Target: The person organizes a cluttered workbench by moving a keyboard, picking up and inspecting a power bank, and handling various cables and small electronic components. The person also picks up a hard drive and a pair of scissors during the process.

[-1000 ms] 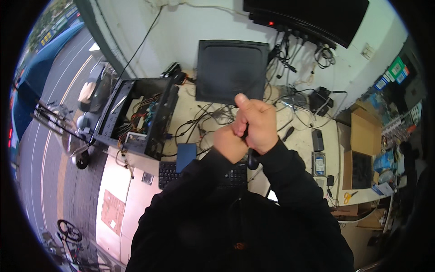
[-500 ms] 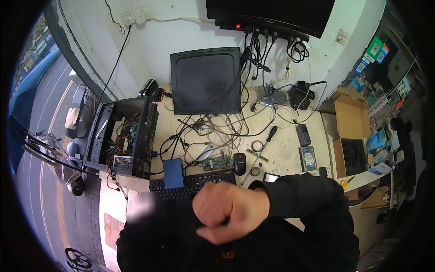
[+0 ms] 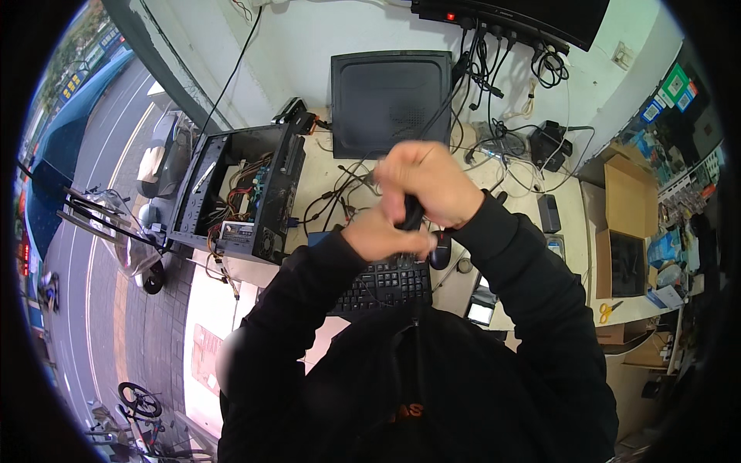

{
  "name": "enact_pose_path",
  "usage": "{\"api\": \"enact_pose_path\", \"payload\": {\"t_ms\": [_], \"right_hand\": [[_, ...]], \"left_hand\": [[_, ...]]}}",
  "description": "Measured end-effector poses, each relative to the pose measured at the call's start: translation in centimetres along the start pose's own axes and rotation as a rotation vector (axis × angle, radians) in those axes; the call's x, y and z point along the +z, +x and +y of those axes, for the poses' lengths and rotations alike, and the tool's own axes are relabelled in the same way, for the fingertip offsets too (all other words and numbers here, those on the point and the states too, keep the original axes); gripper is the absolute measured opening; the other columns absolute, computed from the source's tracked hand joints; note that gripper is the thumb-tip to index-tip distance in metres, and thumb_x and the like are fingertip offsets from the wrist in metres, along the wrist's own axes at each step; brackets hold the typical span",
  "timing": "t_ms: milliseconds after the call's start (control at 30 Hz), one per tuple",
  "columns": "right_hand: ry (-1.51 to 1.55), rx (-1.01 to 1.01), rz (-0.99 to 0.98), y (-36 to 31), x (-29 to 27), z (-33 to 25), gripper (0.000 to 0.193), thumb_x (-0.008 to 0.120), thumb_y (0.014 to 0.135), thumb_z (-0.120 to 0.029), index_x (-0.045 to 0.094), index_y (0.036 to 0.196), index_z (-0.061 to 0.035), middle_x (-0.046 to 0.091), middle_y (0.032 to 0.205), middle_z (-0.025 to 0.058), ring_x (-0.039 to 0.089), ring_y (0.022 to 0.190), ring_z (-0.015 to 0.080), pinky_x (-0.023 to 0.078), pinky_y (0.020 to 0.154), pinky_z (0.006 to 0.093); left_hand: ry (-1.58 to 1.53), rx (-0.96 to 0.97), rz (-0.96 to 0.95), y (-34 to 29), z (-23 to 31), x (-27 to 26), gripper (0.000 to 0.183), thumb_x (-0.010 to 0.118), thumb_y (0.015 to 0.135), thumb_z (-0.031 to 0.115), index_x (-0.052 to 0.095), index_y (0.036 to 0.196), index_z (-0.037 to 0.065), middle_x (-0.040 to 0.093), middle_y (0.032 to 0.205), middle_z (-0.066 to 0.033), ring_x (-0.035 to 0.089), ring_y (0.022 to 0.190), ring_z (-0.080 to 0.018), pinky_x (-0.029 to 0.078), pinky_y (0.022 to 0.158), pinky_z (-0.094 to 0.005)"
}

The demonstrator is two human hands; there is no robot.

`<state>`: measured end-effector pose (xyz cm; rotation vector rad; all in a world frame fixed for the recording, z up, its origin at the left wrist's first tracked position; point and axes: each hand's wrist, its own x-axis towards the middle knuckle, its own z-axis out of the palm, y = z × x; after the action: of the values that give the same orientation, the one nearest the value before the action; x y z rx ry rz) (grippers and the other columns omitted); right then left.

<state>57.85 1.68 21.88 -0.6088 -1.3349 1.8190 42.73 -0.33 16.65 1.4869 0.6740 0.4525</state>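
My left hand [image 3: 384, 236] and my right hand [image 3: 437, 184] are close together over the workbench, above the keyboard [image 3: 386, 287]. A short black thing [image 3: 414, 214] shows between them; its kind is hidden by the fingers. My right hand is curled at its upper end and smeared by motion. My left hand bends around its lower end. Just right of the left fingertips lies a black mouse [image 3: 441, 252]. Behind my left wrist a blue flat box [image 3: 316, 238] is partly covered.
An open computer case [image 3: 282, 204] stands at left, a dark panel [image 3: 390, 104] leans on the wall, and tangled cables [image 3: 333, 202] lie before it. On the right are a black block [image 3: 549, 214], a partly hidden hard drive [image 3: 556, 246], scissors [image 3: 606, 312] and an open cardboard box [image 3: 631, 189].
My right hand has lifted from in front of my chest to over the bench. My left hand has come into view beside it. The whole view has shifted, with the bench further right and up.
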Motion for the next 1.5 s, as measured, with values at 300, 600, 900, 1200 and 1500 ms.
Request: {"api": "enact_pose_path", "payload": {"t_ms": [300,600,900,1200,1500], "right_hand": [[-0.135,-0.325,0.407,-3.0,4.5,-0.2,0.027,0.066,0.087,-0.012,0.054,0.065,-0.0012,0.059,0.06,0.0049,0.053,0.054,0.0102,0.042,0.051,0.0254],[0.121,-0.643,-0.288,-6.4,8.1,-1.7,0.03,0.058,0.053,0.026,0.044,0.051,-0.0011,0.046,0.05,0.0069,0.043,0.04,0.0175,0.025,0.043,0.031],[-0.49,-0.026,-0.044,-4.8,5.1,-0.5,0.036,0.065,0.088,-0.016,0.05,0.058,-0.0042,0.05,0.053,0.0027,0.05,0.049,0.0144,0.038,0.045,0.0312],[0.035,0.159,0.009,-2.2,-2.0,5.4,0.052,0.065,0.091,-0.026,0.048,0.128,0.0073,0.062,0.117,0.0181,0.064,0.077,0.0196,0.055,0.071,0.032],[0.419,0.056,0.53,-9.8,-5.2,10.5,0.018,0.06,0.091,-0.015,0.066,0.094,0.0023,0.068,0.084,0.0132,0.069,0.074,0.0255,0.056,0.07,0.0365]], "left_hand": [[0.665,0.507,0.93,0.2,-1.1,4.3,0.037,0.077,0.063,0.006,0.057,0.094,0.0,0.063,0.088,-0.0143,0.062,0.083,-0.0321,0.049,0.071,-0.0372],[0.128,0.345,0.126,-5.2,0.8,6.9,0.014,0.077,0.073,0.013,0.067,0.082,0.009,0.066,0.085,-0.0105,0.066,0.08,-0.0232,0.049,0.064,-0.0301],[-0.022,0.32,0.096,-3.4,-2.4,4.6,0.033,0.071,0.074,-0.002,0.053,0.102,0.001,0.063,0.075,-0.0078,0.063,0.07,-0.0175,0.05,0.06,-0.0285],[-0.387,0.006,0.105,-1.3,-2.5,0.8,0.015,0.067,0.077,0.008,0.059,0.081,-0.003,0.065,0.071,-0.0125,0.063,0.067,-0.0203,0.048,0.061,-0.0291],[-0.21,-0.115,0.156,-0.4,-8.7,4.5,0.036,0.062,0.092,0.018,0.055,0.117,-0.006,0.064,0.109,-0.0142,0.064,0.097,-0.0213,0.051,0.087,-0.0321]]}}
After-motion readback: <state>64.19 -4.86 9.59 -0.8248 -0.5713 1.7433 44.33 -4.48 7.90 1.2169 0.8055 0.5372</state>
